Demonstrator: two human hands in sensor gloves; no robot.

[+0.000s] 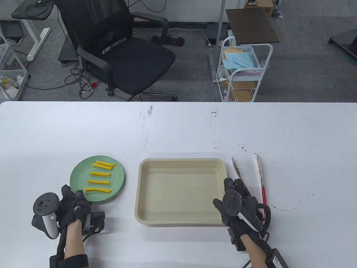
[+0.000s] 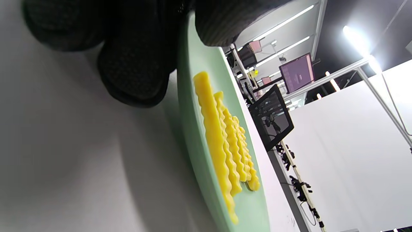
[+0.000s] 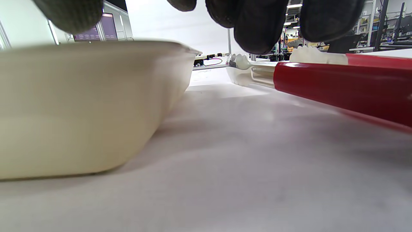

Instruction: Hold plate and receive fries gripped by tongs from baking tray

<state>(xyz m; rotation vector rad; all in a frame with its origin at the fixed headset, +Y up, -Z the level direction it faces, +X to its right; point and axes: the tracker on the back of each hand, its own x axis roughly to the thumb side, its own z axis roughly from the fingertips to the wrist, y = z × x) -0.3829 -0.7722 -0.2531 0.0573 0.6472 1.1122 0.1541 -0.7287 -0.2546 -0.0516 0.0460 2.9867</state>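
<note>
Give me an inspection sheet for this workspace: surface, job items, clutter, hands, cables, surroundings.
Surface: white table, scuffed with dark marks near the middle and right.
Job's things: green plate with five fries; beige tray, no fries in it; red-handled tongs lying on the table right of the tray.
Clutter: nothing seen on the table.
Hands: left hand grips the plate's near rim; right hand is over the tongs' handle end, contact unclear.
Cables: glove leads at both wrists; loose cables on the floor by the chair.
Surroundings: black office chair, white cart with papers.
</note>
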